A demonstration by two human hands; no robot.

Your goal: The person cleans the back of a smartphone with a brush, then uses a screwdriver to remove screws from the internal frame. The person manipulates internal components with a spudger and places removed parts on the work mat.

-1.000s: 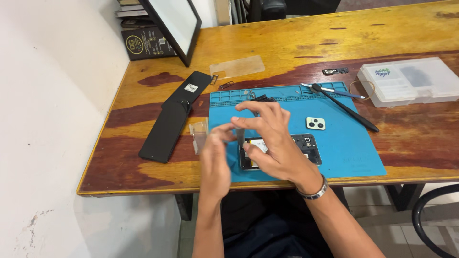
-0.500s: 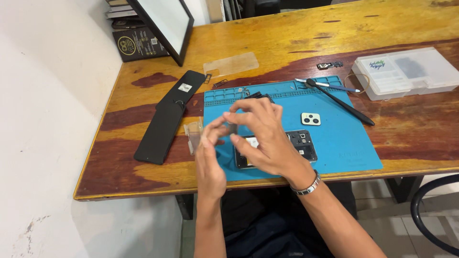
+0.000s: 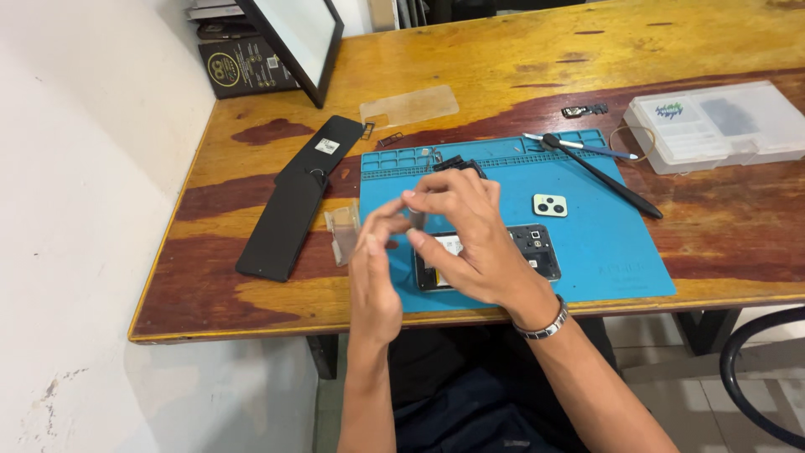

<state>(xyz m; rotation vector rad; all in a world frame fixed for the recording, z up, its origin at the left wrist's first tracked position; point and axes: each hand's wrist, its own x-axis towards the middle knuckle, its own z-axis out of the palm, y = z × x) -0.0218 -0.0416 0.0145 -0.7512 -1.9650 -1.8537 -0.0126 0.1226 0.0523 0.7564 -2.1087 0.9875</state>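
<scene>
My left hand [image 3: 375, 270] and my right hand [image 3: 466, 237] meet above the left part of a blue work mat [image 3: 604, 252]. Their fingertips pinch a small dark part [image 3: 417, 220] between them; what it is cannot be made out. Under my right hand lies an opened black phone [image 3: 524, 249] with its insides showing, partly hidden by the hand. A pale green camera cover [image 3: 550, 205] lies on the mat to the right. A silver bracelet [image 3: 545, 325] circles my right wrist.
Two black phone panels [image 3: 293, 201] lie left of the mat, a small clear packet [image 3: 342, 231] beside them. A black spudger [image 3: 604, 174] and blue-handled tool [image 3: 579, 148] rest at the mat's top right. A clear parts box [image 3: 721, 126], a clear film [image 3: 409, 106] and a framed panel [image 3: 298, 42] lie further back.
Both hands stay together over the phone; the fingers have shifted slightly around the small part. The view has drifted a little.
</scene>
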